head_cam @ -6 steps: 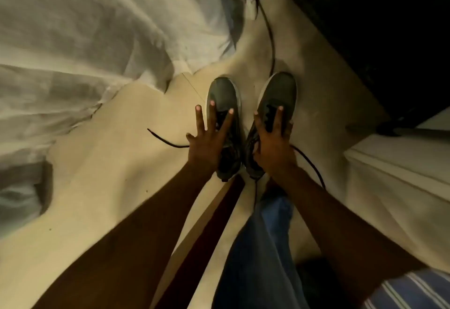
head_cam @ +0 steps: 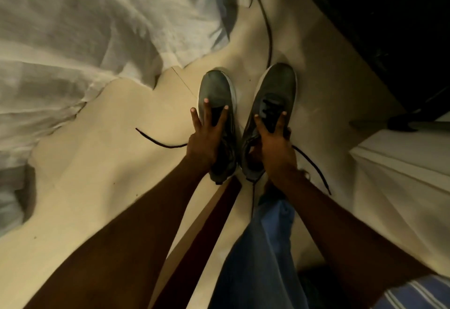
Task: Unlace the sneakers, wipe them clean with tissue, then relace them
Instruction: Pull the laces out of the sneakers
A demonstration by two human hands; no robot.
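Two grey sneakers with white soles stand side by side on the beige floor, toes pointing away from me. My left hand (head_cam: 207, 135) lies on top of the left sneaker (head_cam: 216, 87) with its fingers spread over the tongue; its thumb is hidden. My right hand (head_cam: 275, 143) grips the right sneaker (head_cam: 280, 82) around the collar, fingertips on the black lacing. A loose black lace (head_cam: 155, 141) trails left from the left sneaker. Another lace (head_cam: 314, 166) trails right from the right sneaker.
Crumpled white cloth (head_cam: 85, 40) covers the floor at the left and back. A dark cable (head_cam: 266, 26) runs back from between the sneakers. Dark furniture (head_cam: 377, 16) fills the back right, a white block (head_cam: 401, 174) the right. My blue-clad leg (head_cam: 263, 247) is below the sneakers.
My left hand's fingers have drawn closer together on the left sneaker. Both sneakers sit slightly farther from me in the view.
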